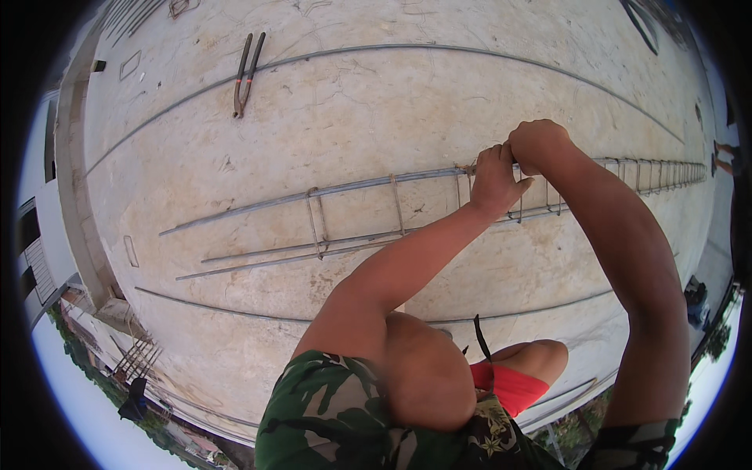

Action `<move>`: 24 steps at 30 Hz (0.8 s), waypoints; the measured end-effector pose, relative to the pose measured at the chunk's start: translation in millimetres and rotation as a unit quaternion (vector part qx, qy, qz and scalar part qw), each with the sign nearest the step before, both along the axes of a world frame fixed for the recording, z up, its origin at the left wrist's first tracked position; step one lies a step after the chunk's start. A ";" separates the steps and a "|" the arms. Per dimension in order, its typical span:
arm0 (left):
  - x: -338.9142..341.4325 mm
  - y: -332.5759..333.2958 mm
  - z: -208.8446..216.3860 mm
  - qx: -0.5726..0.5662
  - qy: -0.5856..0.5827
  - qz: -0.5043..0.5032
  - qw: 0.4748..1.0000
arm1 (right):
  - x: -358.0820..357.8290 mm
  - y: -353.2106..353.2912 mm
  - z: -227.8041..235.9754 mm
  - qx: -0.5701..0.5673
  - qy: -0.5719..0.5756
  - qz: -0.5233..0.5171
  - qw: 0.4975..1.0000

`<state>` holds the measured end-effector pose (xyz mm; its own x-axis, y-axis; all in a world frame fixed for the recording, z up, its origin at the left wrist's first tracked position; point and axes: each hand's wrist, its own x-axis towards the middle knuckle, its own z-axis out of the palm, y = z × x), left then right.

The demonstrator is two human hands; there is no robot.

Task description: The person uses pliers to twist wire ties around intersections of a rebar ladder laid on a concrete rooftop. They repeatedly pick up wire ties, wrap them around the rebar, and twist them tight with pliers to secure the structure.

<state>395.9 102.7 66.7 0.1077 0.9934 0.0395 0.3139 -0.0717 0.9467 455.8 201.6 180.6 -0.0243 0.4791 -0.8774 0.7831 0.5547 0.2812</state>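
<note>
A long, narrow rebar cage (pixel 360 185) lies across the concrete, its thin bars joined by several rectangular stirrups. My left hand (pixel 495 182) is closed over the cage's far bars, with the thumb apart on the near side. Right beside it, my right hand (pixel 540 145) makes a fist above the same bars, its knuckles touching or nearly touching the left fingers. Whatever the right fist grips is hidden by the fingers. Some rusty tie wire (pixel 470 168) shows on the far bar just left of my left hand.
Long-handled cutters (pixel 245 74) lie on the slab (pixel 352 117) at the far left. One long loose bar (pixel 392 47) runs beyond the cage, another (pixel 227 311) nearer me. Loose stirrups (pixel 131 251) lie at the left. A low ledge (pixel 78 188) borders the left side. A person's legs (pixel 727 158) show far right.
</note>
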 end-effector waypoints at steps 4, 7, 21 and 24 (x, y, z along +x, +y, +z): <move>-7.2 28.5 21.2 -0.204 -0.005 -0.150 0.967 | -4.7 11.5 8.2 -0.131 -0.077 -0.153 0.976; -13.1 42.3 9.6 -0.196 0.067 -0.227 0.952 | -24.8 -6.1 21.9 0.028 -0.076 0.031 0.996; -12.4 13.7 2.4 -0.131 -0.013 -0.094 0.987 | -10.7 9.5 8.9 -0.045 -0.023 -0.053 0.997; -10.7 33.0 4.1 -0.193 0.020 -0.149 0.970 | -19.4 11.3 20.0 -0.048 -0.054 -0.032 0.997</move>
<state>385.3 135.7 70.9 0.3855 0.8583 -0.3387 0.3713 0.1917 0.9085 436.4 212.9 200.7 0.1016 0.3900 -0.9152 0.7860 0.5325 0.3142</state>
